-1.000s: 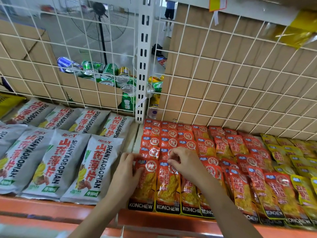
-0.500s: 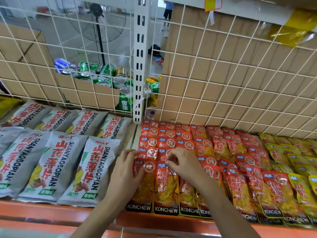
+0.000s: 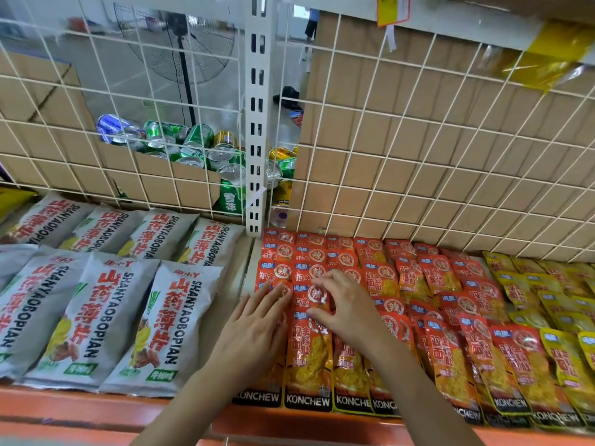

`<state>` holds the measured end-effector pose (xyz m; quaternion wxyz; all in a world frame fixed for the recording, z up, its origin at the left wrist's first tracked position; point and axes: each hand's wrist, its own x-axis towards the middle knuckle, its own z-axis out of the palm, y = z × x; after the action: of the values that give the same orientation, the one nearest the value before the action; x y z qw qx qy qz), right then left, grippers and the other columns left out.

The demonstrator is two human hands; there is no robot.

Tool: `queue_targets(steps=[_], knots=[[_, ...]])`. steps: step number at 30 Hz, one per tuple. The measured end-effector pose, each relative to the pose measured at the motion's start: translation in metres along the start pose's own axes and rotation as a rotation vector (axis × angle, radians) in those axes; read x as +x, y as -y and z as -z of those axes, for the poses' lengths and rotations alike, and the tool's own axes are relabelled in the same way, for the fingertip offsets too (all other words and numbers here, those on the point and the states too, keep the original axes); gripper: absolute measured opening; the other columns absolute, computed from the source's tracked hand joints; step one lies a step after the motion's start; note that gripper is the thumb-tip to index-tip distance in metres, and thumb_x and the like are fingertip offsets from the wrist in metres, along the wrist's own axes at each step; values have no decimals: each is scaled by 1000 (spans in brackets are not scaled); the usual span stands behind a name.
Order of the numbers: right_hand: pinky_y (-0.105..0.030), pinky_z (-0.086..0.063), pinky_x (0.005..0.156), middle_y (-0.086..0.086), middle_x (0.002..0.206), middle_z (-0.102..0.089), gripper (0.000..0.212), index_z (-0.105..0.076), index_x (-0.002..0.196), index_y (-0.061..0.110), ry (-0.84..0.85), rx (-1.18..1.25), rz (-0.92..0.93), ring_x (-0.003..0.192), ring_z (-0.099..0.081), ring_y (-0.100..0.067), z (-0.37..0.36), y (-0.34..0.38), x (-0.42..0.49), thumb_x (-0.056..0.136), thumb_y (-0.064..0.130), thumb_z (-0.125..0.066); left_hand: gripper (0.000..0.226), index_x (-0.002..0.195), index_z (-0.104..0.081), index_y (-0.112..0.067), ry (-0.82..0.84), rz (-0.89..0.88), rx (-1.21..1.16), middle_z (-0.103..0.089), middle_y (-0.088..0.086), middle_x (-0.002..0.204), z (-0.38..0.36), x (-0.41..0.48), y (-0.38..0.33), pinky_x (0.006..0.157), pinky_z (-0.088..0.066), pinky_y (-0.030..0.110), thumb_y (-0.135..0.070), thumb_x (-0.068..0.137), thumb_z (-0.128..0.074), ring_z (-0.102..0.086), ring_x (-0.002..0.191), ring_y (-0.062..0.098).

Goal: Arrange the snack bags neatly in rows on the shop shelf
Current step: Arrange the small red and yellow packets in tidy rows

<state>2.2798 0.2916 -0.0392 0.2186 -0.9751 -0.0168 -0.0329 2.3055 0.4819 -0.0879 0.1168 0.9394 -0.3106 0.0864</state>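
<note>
Orange-red foil snack packets (image 3: pixel 380 278) lie shingled in columns on the orange-lipped shop shelf (image 3: pixel 96 410), centre to right of frame. Long axes run bottom-to-top, KONCHEW ends at the front lip.

Right hand (image 3: pixel 346 305): grip curled, thumb and fingertips appear to pinch the top end of the second-column packet (image 3: pixel 317 297).

Left hand (image 3: pixel 257 329): flat, fingers straight, resting on the leftmost column just beside it, holding nothing.

My read: the next move is a short slide along that long axis to square the packet up. The right hand is already on it.

Grey pillow bags (image 3: pixel 106 317) sit left, yellow foil packets (image 3: pixel 547 284) far right.

Behind the white wire mesh (image 3: pixel 418 123), upper left, a brown cardboard box (image 3: pixel 154 185) holds loose drink cans (image 3: pixel 196 140).
</note>
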Motion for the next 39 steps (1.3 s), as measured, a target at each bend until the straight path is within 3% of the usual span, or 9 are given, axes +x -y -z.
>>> queue_targets(steps=[6,19,23,28,30,32,34,39], knots=[[-28,-34,102,9,120,-46,54,-49,130,23,-9,18,3,116,-41,-7,-2,-2,1,83,45,-62,49,134,-49,-24,1,-7,14,-52,-6,136,1,-1,-2,108,-31,32,-44,93,-29,-46,128,15],[-29,-39,98,10,115,-47,48,-53,123,24,-36,57,19,111,-47,-7,-5,-4,0,81,43,-66,50,134,-47,-22,19,3,-17,-53,-4,135,4,0,-3,101,-42,37,-44,92,-29,-44,128,16],[-28,-39,99,10,119,-47,51,-51,126,25,-26,57,16,113,-46,-7,-5,-4,-1,81,44,-65,50,133,-48,-22,44,-5,-17,-54,-4,134,6,0,-3,106,-23,33,-43,92,-30,-47,127,17],[-18,-30,98,10,126,-47,44,-51,127,26,-108,73,-17,118,-43,-5,4,-6,-3,87,43,-58,53,127,-52,-24,67,-11,-42,-55,-5,131,13,6,-6,106,-20,31,-49,97,-17,-50,124,16],[-17,-29,96,9,128,-48,39,-52,125,25,-154,83,-65,119,-45,-6,12,-11,-5,89,41,-56,59,130,-49,-26,82,-22,-84,-51,-5,136,19,12,-10,110,-16,28,-54,96,-10,-43,129,15],[-16,-28,95,10,128,-49,37,-52,125,23,-169,80,-117,119,-46,-6,19,-18,-7,91,38,-54,66,138,-37,-29,81,-35,-142,-36,-7,146,25,21,-15,114,-5,25,-60,89,-6,-25,139,13],[-17,-29,95,10,129,-51,36,-52,125,24,-171,65,-156,118,-46,-5,24,-28,-9,91,37,-53,76,144,-26,-30,99,-40,-165,-25,-9,152,27,30,-20,111,4,24,-59,80,2,-12,142,11],[-20,-33,96,7,130,-51,34,-53,124,24,-110,-26,-210,117,-47,-7,32,-52,-4,92,37,-52,86,146,-22,-26,151,-60,-128,-21,-6,153,23,55,-30,115,-1,29,-59,72,9,-10,143,13]])
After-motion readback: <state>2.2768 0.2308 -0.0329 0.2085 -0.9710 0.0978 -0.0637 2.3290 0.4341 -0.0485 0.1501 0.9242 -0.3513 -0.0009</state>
